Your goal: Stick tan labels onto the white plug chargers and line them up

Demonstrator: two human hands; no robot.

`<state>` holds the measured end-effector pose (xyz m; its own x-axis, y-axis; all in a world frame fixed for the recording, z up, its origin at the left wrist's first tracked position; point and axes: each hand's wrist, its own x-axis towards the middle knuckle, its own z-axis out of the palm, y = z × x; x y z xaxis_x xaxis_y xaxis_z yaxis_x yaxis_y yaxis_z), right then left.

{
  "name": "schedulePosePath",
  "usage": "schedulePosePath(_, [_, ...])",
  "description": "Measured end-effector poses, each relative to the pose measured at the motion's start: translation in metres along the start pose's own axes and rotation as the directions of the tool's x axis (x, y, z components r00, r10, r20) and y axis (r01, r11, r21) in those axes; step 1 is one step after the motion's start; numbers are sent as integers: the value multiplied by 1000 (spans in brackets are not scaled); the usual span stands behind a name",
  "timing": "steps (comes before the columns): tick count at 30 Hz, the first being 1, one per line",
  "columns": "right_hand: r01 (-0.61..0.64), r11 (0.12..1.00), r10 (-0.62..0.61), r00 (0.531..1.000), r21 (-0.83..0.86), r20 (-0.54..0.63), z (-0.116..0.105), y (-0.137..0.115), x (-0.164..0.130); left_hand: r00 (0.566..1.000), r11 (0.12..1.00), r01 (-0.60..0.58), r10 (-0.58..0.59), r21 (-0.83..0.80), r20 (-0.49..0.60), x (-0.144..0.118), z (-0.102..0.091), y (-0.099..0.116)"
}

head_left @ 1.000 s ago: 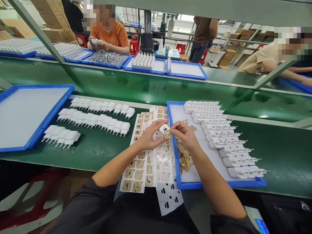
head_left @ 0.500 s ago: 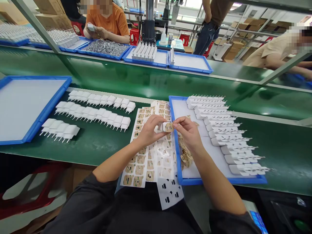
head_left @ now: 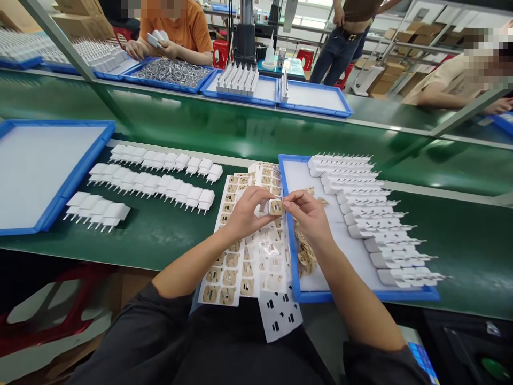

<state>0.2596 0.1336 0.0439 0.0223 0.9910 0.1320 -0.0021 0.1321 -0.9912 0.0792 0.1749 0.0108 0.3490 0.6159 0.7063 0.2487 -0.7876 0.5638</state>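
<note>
My left hand [head_left: 242, 216] is closed around a small white plug-in charger [head_left: 264, 206] above the sticker sheets. Its end face, covered by a tan sticker [head_left: 276, 207], points toward my right hand [head_left: 310, 216]. My right thumb and forefinger pinch the sticker's right edge. Underneath lie overlapping sheets of tan stickers [head_left: 230, 277], with black-marked white paper [head_left: 276, 319] hanging over the table edge. Loose tan pieces [head_left: 305, 259] are heaped in the blue-rimmed tray [head_left: 360, 297] below my right hand. Several rows of white chargers [head_left: 352, 214] stand along that tray's right side, pins rightward.
More white chargers [head_left: 152, 187] form three rows on the green table left of the sheets. A blue-rimmed tray [head_left: 80, 176] lies farther left. Behind a green barrier [head_left: 192, 123], trays hold metal parts [head_left: 170, 75] and chargers. Co-workers sit and stand beyond.
The charger has turned slightly, so its stickered face shows more squarely. My hands stay nearly in place. Across the barrier, the orange-shirted co-worker's hands have moved apart and the standing person has shifted.
</note>
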Motion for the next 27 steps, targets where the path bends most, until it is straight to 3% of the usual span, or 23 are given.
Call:
schedulePosePath(16, [39,996,-41,999,-86,-24,2,0,-1,999,999,-32,31,43,22,0,-1,0])
schedulePosePath(27, [147,968,-163,985,-205,-62,8,5,-6,999,998,-28,27,61,22,0,-1,2])
